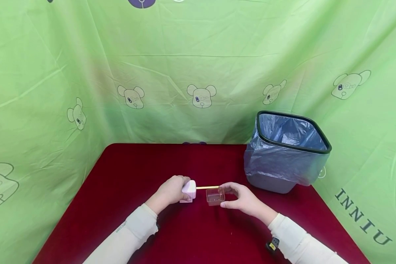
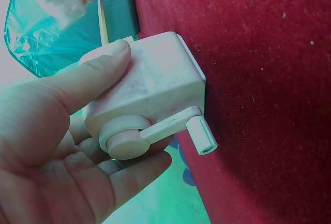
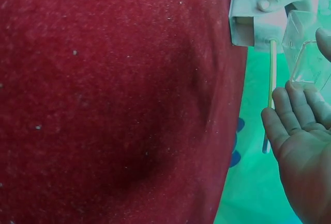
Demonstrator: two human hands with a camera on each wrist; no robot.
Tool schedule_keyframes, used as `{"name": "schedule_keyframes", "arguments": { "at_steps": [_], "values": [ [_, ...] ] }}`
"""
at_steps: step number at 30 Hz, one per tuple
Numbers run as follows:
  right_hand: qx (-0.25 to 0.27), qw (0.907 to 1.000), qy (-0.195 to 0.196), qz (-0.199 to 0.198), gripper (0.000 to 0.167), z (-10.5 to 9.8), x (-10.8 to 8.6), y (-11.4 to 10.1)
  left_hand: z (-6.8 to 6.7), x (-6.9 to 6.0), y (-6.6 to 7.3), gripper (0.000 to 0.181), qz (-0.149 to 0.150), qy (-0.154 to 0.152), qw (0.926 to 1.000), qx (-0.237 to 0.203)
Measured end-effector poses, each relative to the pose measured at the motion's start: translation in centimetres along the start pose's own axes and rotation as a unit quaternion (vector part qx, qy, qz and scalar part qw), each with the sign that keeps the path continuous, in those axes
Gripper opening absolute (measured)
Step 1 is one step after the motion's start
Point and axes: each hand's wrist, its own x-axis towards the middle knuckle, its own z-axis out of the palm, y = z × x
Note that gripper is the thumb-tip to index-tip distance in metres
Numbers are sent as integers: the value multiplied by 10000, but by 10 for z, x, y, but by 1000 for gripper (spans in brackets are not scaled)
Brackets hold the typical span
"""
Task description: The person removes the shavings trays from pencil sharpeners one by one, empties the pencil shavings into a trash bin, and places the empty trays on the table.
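My left hand (image 1: 171, 190) grips a pale pink hand-crank pencil sharpener (image 1: 190, 189), its thumb across the casing in the left wrist view. The crank handle (image 2: 168, 123) sticks out on the side near that palm. A yellow pencil (image 1: 207, 187) runs from the sharpener's other side toward my right hand (image 1: 244, 200). That hand holds a clear plastic shavings drawer (image 1: 214, 198) between thumb and fingers, apart from the sharpener. An empty drawer slot (image 3: 244, 30) shows in the sharpener. The pencil passes behind the right fingers; whether they touch it I cannot tell.
A grey bin (image 1: 270, 183) with a black rim and a clear plastic liner stands at the table's right back. Dark red cloth covers the table (image 1: 145, 165). Green printed curtains (image 1: 165, 73) hang behind and at both sides. Small specks (image 3: 75, 53) dot the cloth.
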Motion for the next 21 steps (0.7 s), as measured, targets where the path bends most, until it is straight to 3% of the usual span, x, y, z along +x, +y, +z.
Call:
{"name": "schedule_keyframes", "arguments": {
  "at_steps": [21],
  "values": [
    [-494,9981,-257,263,56,12,0,9,3,2,-2,67,22,25,10000,70]
  ]
}}
